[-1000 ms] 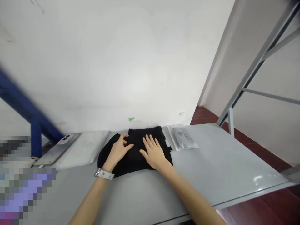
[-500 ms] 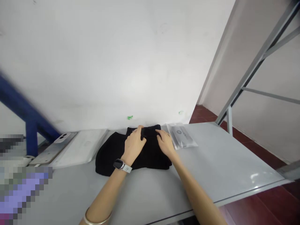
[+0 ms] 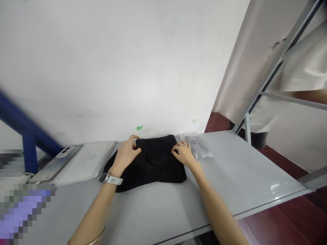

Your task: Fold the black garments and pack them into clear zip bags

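Note:
A folded black garment [image 3: 155,166] lies flat on the grey table; its exact kind cannot be told. My left hand [image 3: 126,154], with a pale-strapped watch at its wrist, rests at the garment's upper left. Its thumb and index finger are spread over the cloth, with a gap between them. At the upper right edge, my right hand [image 3: 184,153] has its fingers curled and its thumb close against them, on the cloth. Just beyond the right hand lies a clear plastic bag [image 3: 203,149] with a printed grey panel, partly covered by that hand.
A stack of frosted plastic bags [image 3: 85,160] lies left of the garment, with a phone [image 3: 55,163] beside it. The white wall [image 3: 153,68] rises behind the grey table [image 3: 242,180]. A blue frame post [image 3: 30,153] stands left. A person in pale clothes [image 3: 306,64] is behind the right metal frame.
My hands have moved apart, the left one farther to the left, the right one slightly outward. More of the garment's middle shows. A person has come into view at the right.

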Tool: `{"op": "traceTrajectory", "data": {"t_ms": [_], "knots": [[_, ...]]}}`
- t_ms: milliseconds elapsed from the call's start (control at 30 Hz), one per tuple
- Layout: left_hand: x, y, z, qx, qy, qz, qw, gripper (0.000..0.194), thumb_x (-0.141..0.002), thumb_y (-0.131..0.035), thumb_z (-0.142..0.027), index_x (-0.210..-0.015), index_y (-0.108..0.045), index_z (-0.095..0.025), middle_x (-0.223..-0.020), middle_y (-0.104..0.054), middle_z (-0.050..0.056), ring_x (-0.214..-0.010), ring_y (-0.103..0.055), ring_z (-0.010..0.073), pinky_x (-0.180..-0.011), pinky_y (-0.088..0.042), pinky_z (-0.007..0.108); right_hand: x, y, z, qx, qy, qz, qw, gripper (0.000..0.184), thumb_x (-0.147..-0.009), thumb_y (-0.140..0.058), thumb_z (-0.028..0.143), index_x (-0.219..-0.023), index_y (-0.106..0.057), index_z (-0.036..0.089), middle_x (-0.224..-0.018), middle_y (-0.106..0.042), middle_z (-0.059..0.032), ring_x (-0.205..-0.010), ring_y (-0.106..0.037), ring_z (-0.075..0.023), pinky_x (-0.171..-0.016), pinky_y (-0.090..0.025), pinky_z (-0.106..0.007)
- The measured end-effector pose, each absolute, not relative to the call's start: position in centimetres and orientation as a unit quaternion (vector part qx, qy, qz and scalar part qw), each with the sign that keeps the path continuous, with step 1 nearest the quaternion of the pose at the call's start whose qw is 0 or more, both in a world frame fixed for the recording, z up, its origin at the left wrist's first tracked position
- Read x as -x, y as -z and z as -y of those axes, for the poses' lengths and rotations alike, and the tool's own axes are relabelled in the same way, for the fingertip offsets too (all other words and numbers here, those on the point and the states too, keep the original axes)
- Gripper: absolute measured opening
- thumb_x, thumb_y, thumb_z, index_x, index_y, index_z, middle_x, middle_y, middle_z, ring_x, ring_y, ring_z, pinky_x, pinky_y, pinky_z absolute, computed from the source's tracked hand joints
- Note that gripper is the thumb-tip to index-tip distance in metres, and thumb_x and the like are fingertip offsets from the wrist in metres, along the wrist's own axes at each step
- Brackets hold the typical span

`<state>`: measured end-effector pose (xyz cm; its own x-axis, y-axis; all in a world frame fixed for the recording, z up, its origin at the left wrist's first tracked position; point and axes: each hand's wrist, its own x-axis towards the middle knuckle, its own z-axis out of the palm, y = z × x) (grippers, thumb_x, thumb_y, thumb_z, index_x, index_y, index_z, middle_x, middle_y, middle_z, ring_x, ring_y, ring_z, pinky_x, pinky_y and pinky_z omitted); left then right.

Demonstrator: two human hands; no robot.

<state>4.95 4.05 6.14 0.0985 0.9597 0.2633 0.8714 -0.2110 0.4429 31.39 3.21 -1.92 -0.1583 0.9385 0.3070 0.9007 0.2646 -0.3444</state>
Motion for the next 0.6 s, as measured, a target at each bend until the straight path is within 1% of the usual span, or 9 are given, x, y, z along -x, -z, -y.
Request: {"op": "traceTrajectory", "data": {"t_ms": [67,200,267,333,433,500,600], "knots": [[-5.4,-6.1,-3.8,-0.747,-0.264,-0.603,0.099,0.039,-0.072,-0.054,-0.018,-0.110,-0.052,-0.023,-0.069,-0.051,-0.006,-0.060,-0.050,0.0133,-0.058,-0.035,0.024,-31.6,1.9,-3.2,0.601,-0.024,0.764,0.232,0.014,-0.086,-0.055,0.023,-0.092,-0.068,0.024,-0.106,-0.061,-0.0063,-0.114,-0.044,-0.0295,-0.099,-0.030,-0.050],[-8.2,-5.6,-3.1,-0.800,-0.262,-0.529,0.108,0.041,-0.073,-0.053,-0.016,-0.113,-0.053,-0.025,-0.075,-0.054,-0.005,-0.065,-0.054,0.0138,-0.062,-0.039,0.025,-31.4,1.5,-3.0,0.604,-0.003,0.755,0.256,0.020,-0.086,-0.051,0.020,-0.101,-0.065,0.023,-0.109,-0.060,-0.0070,-0.115,-0.044,-0.0296,-0.099,-0.030,-0.050],[-10.2,-5.0,-2.8,-0.814,-0.242,-0.520,0.088,0.042,-0.074,-0.053,-0.015,-0.114,-0.053,-0.026,-0.079,-0.058,-0.003,-0.069,-0.057,0.0157,-0.063,-0.040,0.026,-31.2,1.4,-2.9,0.606,0.004,0.751,0.262,0.021,-0.087,-0.050,0.020,-0.103,-0.064,0.023,-0.110,-0.060,-0.0075,-0.115,-0.044,-0.0299,-0.099,-0.030,-0.050],[-12.1,-4.0,-2.5,-0.811,-0.217,-0.541,0.056,0.043,-0.075,-0.053,-0.014,-0.116,-0.052,-0.026,-0.089,-0.062,0.001,-0.074,-0.060,0.0186,-0.063,-0.041,0.028,-31.0,1.4,-2.9,0.608,0.009,0.749,0.263,0.021,-0.088,-0.050,0.020,-0.103,-0.064,0.023,-0.111,-0.060,-0.0079,-0.115,-0.044,-0.0301,-0.098,-0.030,-0.050],[-14.0,-2.4,-2.4,-0.798,-0.184,-0.572,0.041,0.039,-0.079,-0.056,-0.019,-0.117,-0.052,-0.023,-0.102,-0.063,0.008,-0.080,-0.063,0.0234,-0.064,-0.044,0.031,-31.0,1.5,-2.9,0.613,0.010,0.746,0.261,0.020,-0.089,-0.050,0.021,-0.103,-0.063,0.023,-0.111,-0.060,-0.0079,-0.114,-0.045,-0.0296,-0.098,-0.030,-0.050],[-14.2,-1.9,-2.6,-0.800,-0.195,-0.563,0.068,0.032,-0.083,-0.055,-0.024,-0.115,-0.054,-0.021,-0.098,-0.064,0.008,-0.082,-0.064,0.0236,-0.067,-0.046,0.032,-30.9,1.6,-2.9,0.615,0.009,0.744,0.260,0.020,-0.089,-0.050,0.021,-0.103,-0.063,0.023,-0.111,-0.060,-0.0076,-0.113,-0.045,-0.0291,-0.098,-0.030,-0.049],[-13.2,-2.2,-3.1,-0.802,-0.282,-0.517,0.106,0.021,-0.090,-0.047,-0.024,-0.107,-0.058,-0.021,-0.088,-0.066,0.004,-0.082,-0.064,0.0198,-0.073,-0.049,0.031,-30.9,1.6,-3.0,0.615,0.012,0.743,0.263,0.020,-0.089,-0.051,0.022,-0.104,-0.063,0.023,-0.111,-0.060,-0.0074,-0.114,-0.045,-0.0286,-0.098,-0.030,-0.049]]}}
